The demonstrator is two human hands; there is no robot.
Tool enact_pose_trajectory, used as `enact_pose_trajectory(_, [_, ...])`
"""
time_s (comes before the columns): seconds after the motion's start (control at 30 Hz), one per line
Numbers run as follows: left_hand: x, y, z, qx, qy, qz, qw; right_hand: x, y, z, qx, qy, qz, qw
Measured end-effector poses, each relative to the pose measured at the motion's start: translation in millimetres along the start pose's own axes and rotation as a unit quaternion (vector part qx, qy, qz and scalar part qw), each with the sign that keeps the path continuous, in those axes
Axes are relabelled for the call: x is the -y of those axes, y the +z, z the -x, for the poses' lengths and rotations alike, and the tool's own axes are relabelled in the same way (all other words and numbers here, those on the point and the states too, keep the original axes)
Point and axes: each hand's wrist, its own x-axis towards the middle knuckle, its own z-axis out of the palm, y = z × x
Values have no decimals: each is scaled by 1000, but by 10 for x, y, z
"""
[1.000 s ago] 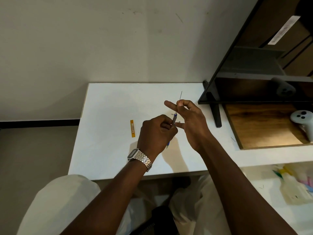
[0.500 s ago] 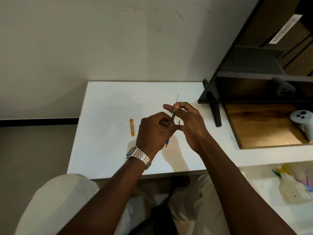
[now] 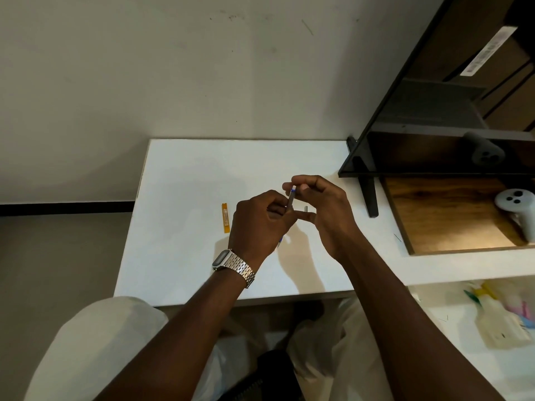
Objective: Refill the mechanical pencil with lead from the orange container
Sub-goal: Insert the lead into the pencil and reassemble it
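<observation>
The mechanical pencil [image 3: 291, 200], grey with blue parts, stands nearly upright above the white table [image 3: 179, 256]. My left hand [image 3: 259, 219], with a metal watch on its wrist, is closed around the lower barrel. My right hand [image 3: 325, 208] pinches thumb and forefinger at the pencil's white top end. No lead shows above the fingers. A small grey piece [image 3: 306, 208] sits by my right hand's lower fingers; whether it is held I cannot tell. The orange container [image 3: 225, 217] lies flat on the table, left of my left hand.
A black shelf unit [image 3: 434, 134] with a black foot [image 3: 368, 195] stands at the right. A white controller [image 3: 516, 205] lies on a wooden board [image 3: 451, 221], and a dark controller [image 3: 484, 151] sits on the shelf. A plastic bag [image 3: 503, 325] lies lower right. My knees are under the table's front edge.
The thin lead that stuck up above my right fingertips has gone down out of sight. My right fingers have closed down onto the pencil's top. Both hands stayed in place.
</observation>
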Motion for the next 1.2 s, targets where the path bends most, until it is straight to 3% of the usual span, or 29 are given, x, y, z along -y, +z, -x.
enact_pose_trajectory(0.13, [7, 6, 0, 2, -5, 7, 1000, -60, -64, -78, -22, 5, -30, 999])
enact_pose_trajectory(0.23, [21, -1, -13, -2, -29, 23, 999, -131, -157, -192, -114, 15, -37, 993])
enact_pose_trajectory(0.33, [46, -23, -29, -13, -49, 35, 998, -257, -255, -361, -179, 27, 47, 982])
enact_pose_trajectory(0.43, [86, -38, -26, -18, -56, 37, 998, -400, -228, -526, -156, -1, 210, 965])
enact_pose_trajectory(0.53, [117, -43, -23, -19, -59, 34, 998, -475, -148, -687, -96, -47, 412, 905])
enact_pose_trajectory(0.6, [135, -42, -22, -19, -62, 33, 997, -491, -109, -787, -71, -53, 487, 869])
enact_pose_trajectory(0.93, [186, -6, -9, -14, -55, 30, 998, -438, 18, -929, -9, -111, 685, 720])
enact_pose_trajectory(0.97, [186, -5, -7, -14, -54, 29, 998, -427, 22, -915, -7, -105, 677, 728])
enact_pose_trajectory(1.0, [185, -4, -6, -15, -54, 29, 998, -406, 20, -898, -14, -97, 646, 757])
enact_pose_trajectory(1.13, [183, -6, -3, -20, -62, 39, 997, -166, 6, -696, -60, -57, 325, 942])
enact_pose_trajectory(1.2, [191, -5, 5, -16, -63, 40, 997, -26, 16, -513, -39, -55, 201, 977])
